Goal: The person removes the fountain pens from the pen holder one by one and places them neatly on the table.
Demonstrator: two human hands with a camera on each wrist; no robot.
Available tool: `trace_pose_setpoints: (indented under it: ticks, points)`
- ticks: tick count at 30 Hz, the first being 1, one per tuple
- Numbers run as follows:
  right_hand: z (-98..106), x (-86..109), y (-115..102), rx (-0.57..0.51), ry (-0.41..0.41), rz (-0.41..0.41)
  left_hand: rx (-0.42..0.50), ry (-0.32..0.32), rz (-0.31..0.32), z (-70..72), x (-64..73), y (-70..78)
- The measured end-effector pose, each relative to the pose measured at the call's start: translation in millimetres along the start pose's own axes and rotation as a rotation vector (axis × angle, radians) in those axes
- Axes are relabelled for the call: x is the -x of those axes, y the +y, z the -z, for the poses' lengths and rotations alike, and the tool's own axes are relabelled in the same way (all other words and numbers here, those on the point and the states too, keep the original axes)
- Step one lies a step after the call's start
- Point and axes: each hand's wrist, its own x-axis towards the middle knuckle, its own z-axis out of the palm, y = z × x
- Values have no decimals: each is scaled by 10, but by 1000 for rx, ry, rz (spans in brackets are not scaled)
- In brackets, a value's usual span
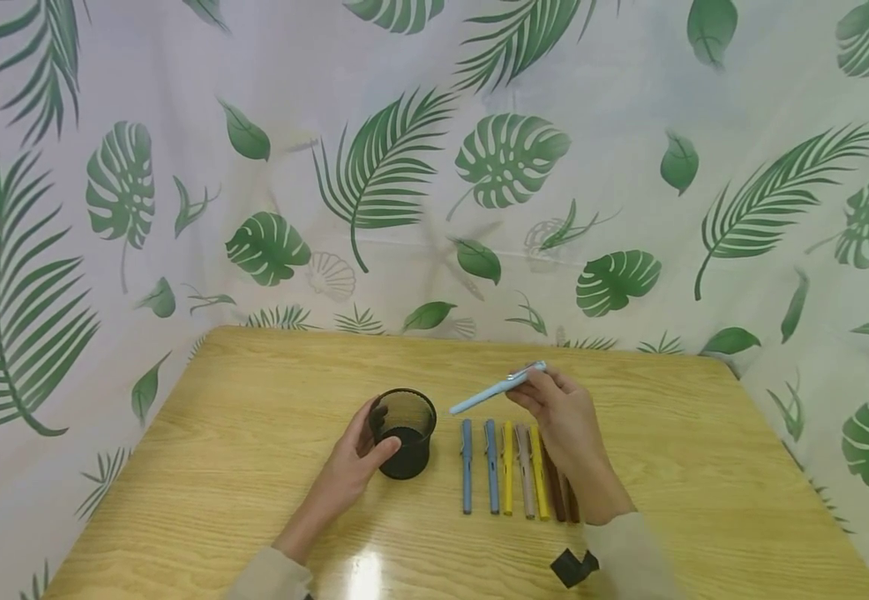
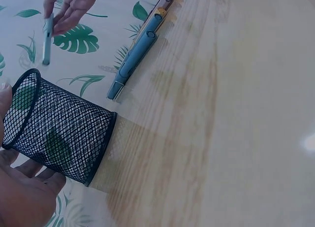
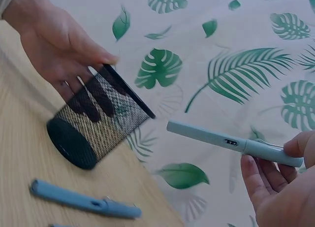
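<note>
A black mesh pen holder point(image 1: 404, 454) stands upright on the table, its round mouth facing up. My left hand point(image 1: 352, 467) grips it from the left, thumb at the near rim and fingers around the far side. In my right hand point(image 1: 565, 417) a light blue pen point(image 1: 482, 397) is pinched near its clip end. The pen's other end points left, just to the right of the holder's rim and apart from it, as the right wrist view shows. Below the right hand lies a row of pens: blue pens point(image 1: 467, 475), yellow pens point(image 1: 507, 479), a greyish-pink pen point(image 1: 526, 479) and brown pens, partly hidden by the hand.
The wooden table point(image 1: 254, 400) reaches back to a leaf-patterned cloth point(image 1: 404, 275) that hangs behind it and at the sides. A black strap piece point(image 1: 571, 568) shows beside the right sleeve point(image 1: 629, 558).
</note>
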Motion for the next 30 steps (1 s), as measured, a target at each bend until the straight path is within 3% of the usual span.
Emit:
trace_pose_setpoints:
  ticks: [15,23,30]
  points:
    - [923,243,-426,-86,24,71,5,-2,9,-11,24,30]
    - [1271,350,-525,-68,43,65,6,-1,18,-20,19,21]
    - [1476,402,-538,23,87,36,1,-3,26,-20,19,26]
